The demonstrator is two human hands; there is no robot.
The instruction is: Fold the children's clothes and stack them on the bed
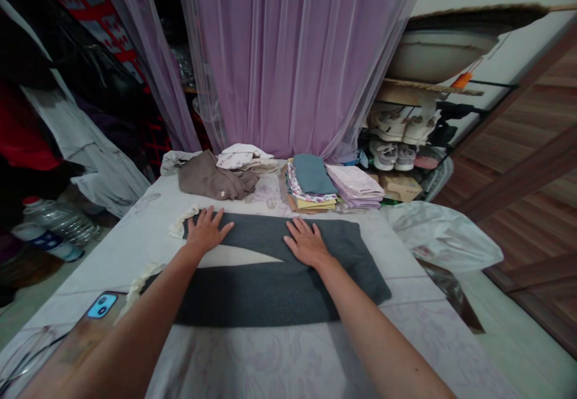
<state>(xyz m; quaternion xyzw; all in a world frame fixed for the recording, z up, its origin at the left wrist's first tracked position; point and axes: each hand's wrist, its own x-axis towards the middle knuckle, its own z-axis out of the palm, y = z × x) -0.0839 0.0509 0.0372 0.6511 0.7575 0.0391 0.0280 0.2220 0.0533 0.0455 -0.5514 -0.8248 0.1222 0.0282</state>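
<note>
A dark grey garment (270, 285) lies spread flat across a pale patterned sheet (279, 357), its two legs running left from a joined right end. My left hand (206, 231) rests flat on the upper leg near its left end, fingers spread, holding nothing. My right hand (308, 243) lies flat with fingers apart on the same upper leg, near the middle. A cream lace edge (180, 223) shows beside the left hand.
Behind the garment sit a crumpled brown garment (211, 178), white cloths (241, 155) and a stack of folded clothes (324, 184). A phone (101, 305) lies at the left. Water bottles (49, 225) stand far left. Purple curtain (293, 56) behind; shoes (396, 140) and a plastic bag (442, 231) at right.
</note>
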